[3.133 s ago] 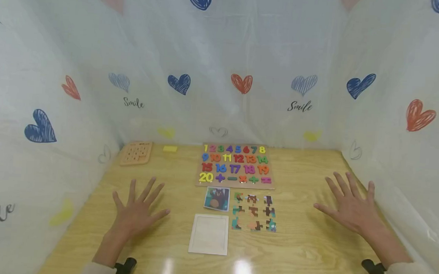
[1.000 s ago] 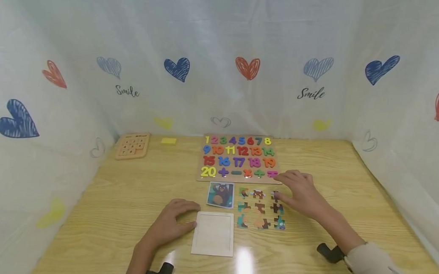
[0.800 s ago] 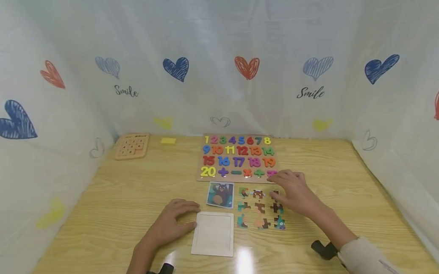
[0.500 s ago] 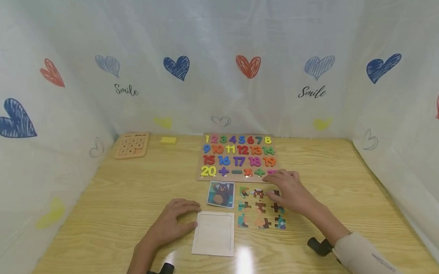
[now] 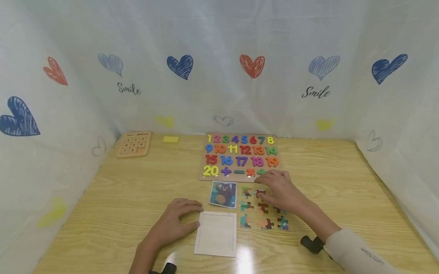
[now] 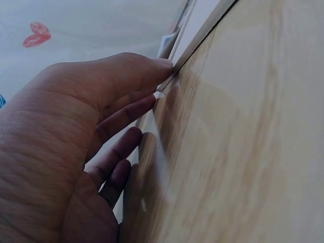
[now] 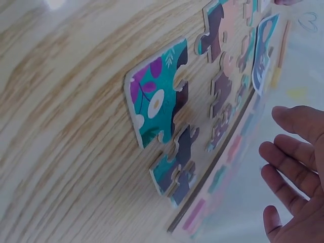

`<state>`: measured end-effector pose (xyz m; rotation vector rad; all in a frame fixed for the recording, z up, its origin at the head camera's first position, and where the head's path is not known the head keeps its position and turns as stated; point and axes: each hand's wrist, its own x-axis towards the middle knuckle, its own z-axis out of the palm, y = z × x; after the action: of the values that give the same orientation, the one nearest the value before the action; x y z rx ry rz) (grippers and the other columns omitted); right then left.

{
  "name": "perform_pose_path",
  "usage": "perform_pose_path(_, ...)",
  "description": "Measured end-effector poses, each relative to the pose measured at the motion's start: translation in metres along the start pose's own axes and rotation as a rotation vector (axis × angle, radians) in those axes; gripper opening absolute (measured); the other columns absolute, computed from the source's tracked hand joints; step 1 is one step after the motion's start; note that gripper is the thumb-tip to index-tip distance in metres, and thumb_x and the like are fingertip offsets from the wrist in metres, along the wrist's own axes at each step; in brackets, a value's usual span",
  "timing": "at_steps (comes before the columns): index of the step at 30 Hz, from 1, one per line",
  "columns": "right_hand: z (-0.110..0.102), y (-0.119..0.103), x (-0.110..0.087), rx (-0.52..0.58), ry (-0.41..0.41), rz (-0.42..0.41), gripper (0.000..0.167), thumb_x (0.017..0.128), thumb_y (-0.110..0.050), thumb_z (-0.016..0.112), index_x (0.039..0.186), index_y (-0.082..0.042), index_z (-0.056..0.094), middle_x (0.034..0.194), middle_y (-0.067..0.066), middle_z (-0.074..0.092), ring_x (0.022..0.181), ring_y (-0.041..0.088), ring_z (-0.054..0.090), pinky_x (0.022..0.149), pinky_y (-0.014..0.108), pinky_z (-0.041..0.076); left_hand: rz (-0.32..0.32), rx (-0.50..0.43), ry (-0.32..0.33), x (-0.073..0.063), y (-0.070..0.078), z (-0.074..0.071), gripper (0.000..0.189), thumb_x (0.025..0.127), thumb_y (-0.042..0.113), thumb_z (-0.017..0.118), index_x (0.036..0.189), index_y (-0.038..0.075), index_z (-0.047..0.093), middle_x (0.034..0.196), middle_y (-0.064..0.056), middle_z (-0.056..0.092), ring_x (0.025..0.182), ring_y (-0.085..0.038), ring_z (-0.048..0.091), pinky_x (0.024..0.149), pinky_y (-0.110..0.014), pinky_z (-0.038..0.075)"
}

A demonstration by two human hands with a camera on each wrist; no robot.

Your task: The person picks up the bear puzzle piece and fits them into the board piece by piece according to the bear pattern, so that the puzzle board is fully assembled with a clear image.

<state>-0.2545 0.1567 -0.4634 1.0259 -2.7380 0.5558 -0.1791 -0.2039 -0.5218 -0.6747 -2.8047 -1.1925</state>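
Observation:
My left hand (image 5: 173,223) rests at the left side of a pale square puzzle frame (image 5: 216,234), fingers loosely bent. In the left wrist view its thumb tip is right at the frame's edge (image 6: 202,31). My right hand (image 5: 282,191) hovers palm down over the jigsaw pieces (image 5: 263,208), which lie apart in rows right of the frame. Its fingers are relaxed with nothing between them, as the right wrist view shows. A teal corner piece (image 7: 154,96) with purple leaves is large there. Just above the frame lies a bear picture card (image 5: 223,194).
Behind the card lies a board of colourful numbers (image 5: 231,180), its lower right corner covered by my right hand. At the back left are a wooden number slide puzzle (image 5: 134,144) and a small yellow block (image 5: 171,140). A heart-patterned curtain (image 5: 207,98) encloses the table.
Both hands have come inward from their spread position at the sides. Over the last second my right hand has drifted left across the pieces, while the left has stayed at the frame.

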Motion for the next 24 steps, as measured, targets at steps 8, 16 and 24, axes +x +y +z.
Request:
perform_pose_path(8, 0.007, 0.001, 0.006, -0.024, -0.017, -0.012, 0.03, 0.085, -0.016, 0.08, 0.112, -0.007, 0.073, 0.111, 0.006, 0.071, 0.114, 0.032, 0.056, 0.093, 0.055, 0.032, 0.034, 0.015, 0.008, 0.002, 0.0, 0.001, 0.035, 0.084, 0.024, 0.08, 0.119, 0.021, 0.073, 0.131, 0.007, 0.063, 0.128, -0.024, 0.047, 0.105, -0.056, 0.036)
perform_pose_path(16, 0.013, -0.001, 0.01, -0.05, -0.028, -0.026, 0.03, 0.085, -0.016, 0.078, 0.112, -0.006, 0.073, 0.113, 0.006, 0.071, 0.11, 0.029, 0.059, 0.092, 0.053, 0.033, 0.064, 0.028, 0.022, 0.002, -0.001, 0.001, 0.036, 0.084, 0.023, 0.08, 0.119, 0.019, 0.073, 0.13, 0.006, 0.063, 0.125, -0.024, 0.048, 0.103, -0.056, 0.037)
perform_pose_path(24, 0.021, -0.001, 0.016, -0.067, -0.076, -0.03, 0.027, 0.087, -0.015, 0.075, 0.113, -0.007, 0.073, 0.115, 0.006, 0.07, 0.107, 0.028, 0.059, 0.083, 0.049, 0.035, 0.078, 0.026, 0.027, 0.002, -0.001, 0.0, 0.035, 0.085, 0.023, 0.08, 0.119, 0.019, 0.073, 0.13, 0.005, 0.063, 0.125, -0.026, 0.048, 0.102, -0.058, 0.037)
